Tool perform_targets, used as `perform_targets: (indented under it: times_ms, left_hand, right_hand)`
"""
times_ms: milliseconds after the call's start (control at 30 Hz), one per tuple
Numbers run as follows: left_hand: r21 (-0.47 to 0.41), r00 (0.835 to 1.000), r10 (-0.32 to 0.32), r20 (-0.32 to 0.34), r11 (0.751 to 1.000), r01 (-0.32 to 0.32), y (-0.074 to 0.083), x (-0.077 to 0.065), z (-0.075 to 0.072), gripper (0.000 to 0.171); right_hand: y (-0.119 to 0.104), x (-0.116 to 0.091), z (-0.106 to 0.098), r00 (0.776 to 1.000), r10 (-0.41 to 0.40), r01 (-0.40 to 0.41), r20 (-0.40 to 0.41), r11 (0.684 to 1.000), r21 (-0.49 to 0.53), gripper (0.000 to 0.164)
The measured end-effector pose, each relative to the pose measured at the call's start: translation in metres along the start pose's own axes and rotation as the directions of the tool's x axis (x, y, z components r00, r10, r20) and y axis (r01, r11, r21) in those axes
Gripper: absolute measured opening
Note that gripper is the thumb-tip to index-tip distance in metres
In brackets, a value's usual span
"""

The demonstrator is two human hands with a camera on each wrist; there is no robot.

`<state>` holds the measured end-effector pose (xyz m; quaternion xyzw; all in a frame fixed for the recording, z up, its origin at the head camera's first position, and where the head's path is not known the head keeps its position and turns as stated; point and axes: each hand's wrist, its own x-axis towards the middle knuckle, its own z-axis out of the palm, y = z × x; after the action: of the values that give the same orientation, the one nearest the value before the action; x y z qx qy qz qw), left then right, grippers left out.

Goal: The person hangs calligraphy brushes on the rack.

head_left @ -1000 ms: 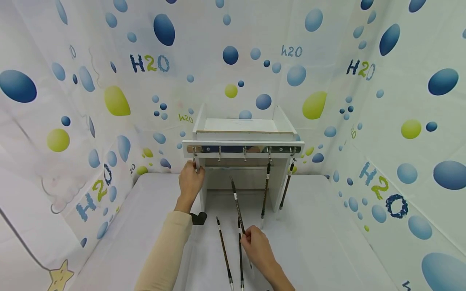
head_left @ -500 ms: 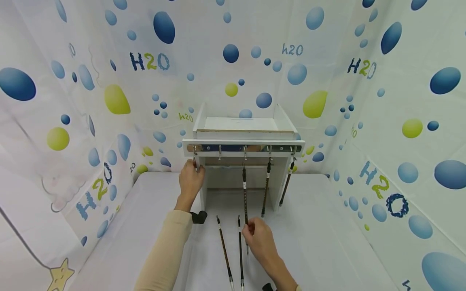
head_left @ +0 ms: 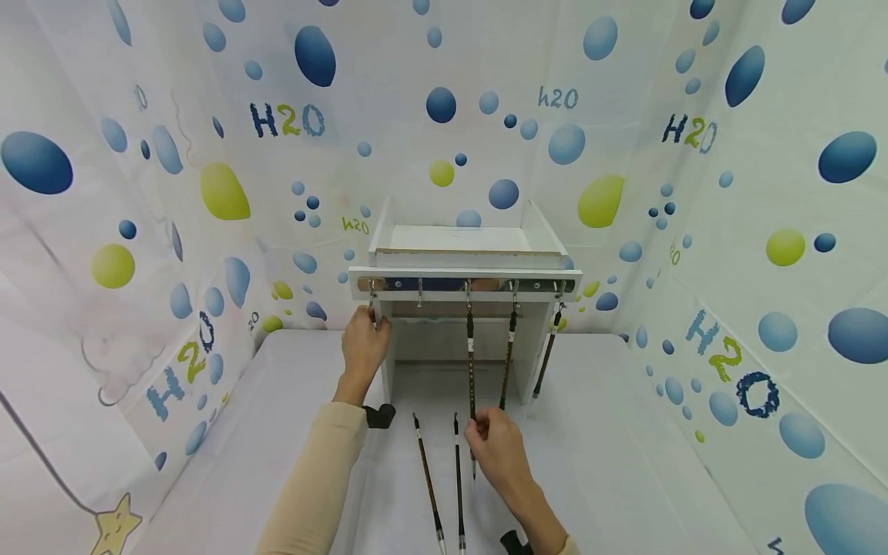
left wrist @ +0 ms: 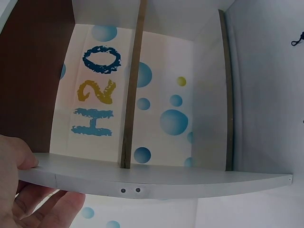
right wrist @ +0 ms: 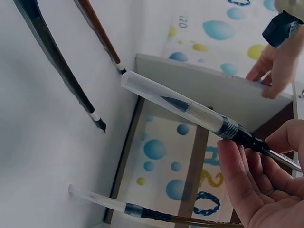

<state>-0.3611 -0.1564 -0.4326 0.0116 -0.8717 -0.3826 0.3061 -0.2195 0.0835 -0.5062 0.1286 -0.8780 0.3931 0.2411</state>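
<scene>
A white wooden rack (head_left: 444,260) stands upright, with a row of metal hooks along its front board. My left hand (head_left: 364,343) grips its left side panel (left wrist: 156,183), thumb on one face and fingers on the other. Lower down, my right hand (head_left: 499,451) pinches a writing brush (head_left: 472,362) near its bristle end, which points down inside a clear cap (right wrist: 166,102). The upper end of this brush meets the middle hook (head_left: 468,291). Whether its loop is over the hook is too small to tell. Two other brushes (head_left: 509,354) hang from the right-hand hooks.
On the white table (head_left: 610,447), two more brushes lie in front of the rack, one a brown-handled brush (head_left: 428,478) and one a dark brush (head_left: 459,478). A patterned sheet (head_left: 444,100) with blue and green dots surrounds the table. The two left hooks bear no brush.
My right hand has raised the brush and brought it from a slant to upright, its top now at the middle hook. The left hand has stayed on the rack.
</scene>
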Motion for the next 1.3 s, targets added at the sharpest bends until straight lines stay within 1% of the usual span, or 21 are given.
perform_targets:
  times_ms: [233,333,567,733,933,1133,1300]
  left_hand:
    - [0.002,1.0,-0.01,0.007,1.0,0.01,0.0,0.0,0.0,0.028]
    - [0.001,1.0,-0.012,0.011,1.0,0.012,0.001,0.0,-0.001,0.028]
    - [0.001,1.0,-0.015,0.016,1.0,0.015,0.001,0.0,-0.001,0.028]
    - [-0.001,1.0,-0.009,0.012,1.0,0.009,0.001,0.001,-0.001,0.029]
    - [0.003,1.0,-0.003,0.003,1.0,0.003,-0.001,0.001,0.0,0.028]
    - [0.003,1.0,-0.008,0.008,1.0,0.008,0.0,0.001,-0.001,0.028]
    - [0.0,1.0,-0.016,0.013,1.0,0.016,0.001,0.001,0.0,0.028]
  right_hand:
    - [0.005,0.004,0.004,1.0,-0.018,0.018,-0.006,1.0,-0.009,0.004]
    - [0.007,0.006,0.006,1.0,-0.01,0.01,-0.005,1.0,-0.011,0.005]
    - [0.012,0.009,0.011,0.998,0.059,-0.059,0.03,0.998,-0.004,0.007]
    - [0.017,0.016,0.018,0.994,0.094,-0.094,0.059,0.996,-0.009,0.007]
    - [0.025,0.027,0.028,0.994,0.076,-0.075,0.079,0.997,-0.024,0.007]
    - [0.032,0.038,0.039,0.997,0.056,-0.052,0.059,0.997,-0.062,0.008]
    - [0.036,0.043,0.046,0.997,0.065,-0.062,0.044,0.995,-0.072,0.008]
